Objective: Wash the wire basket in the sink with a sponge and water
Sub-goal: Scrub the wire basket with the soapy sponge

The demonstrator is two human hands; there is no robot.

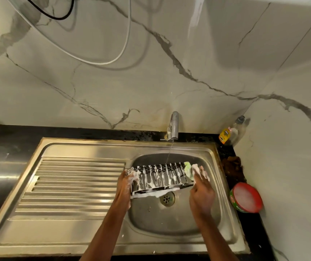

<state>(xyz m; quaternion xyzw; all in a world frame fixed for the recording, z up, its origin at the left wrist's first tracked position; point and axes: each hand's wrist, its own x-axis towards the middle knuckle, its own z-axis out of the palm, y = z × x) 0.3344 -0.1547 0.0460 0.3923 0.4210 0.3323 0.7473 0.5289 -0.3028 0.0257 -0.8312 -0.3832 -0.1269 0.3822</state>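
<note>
Labels unreadable on yellow dish-soap bottle [224, 136] and red-lidded round tub [246, 197] beside steel sink [188, 221]. My left hand [125, 187] grips soapy black wire basket [160, 177] over basin; right hand [200, 191] presses green sponge [188, 167] against it, under thin tap [174, 127] stream.

Light: you work under dim, warm, yellowish light.
Glare: bright streaks lie on the draining board [71, 185] and the wall [194, 19].
Edges: wide-angle bending curves your view.
Blur: your right hand [200, 187] smears softly.
</note>
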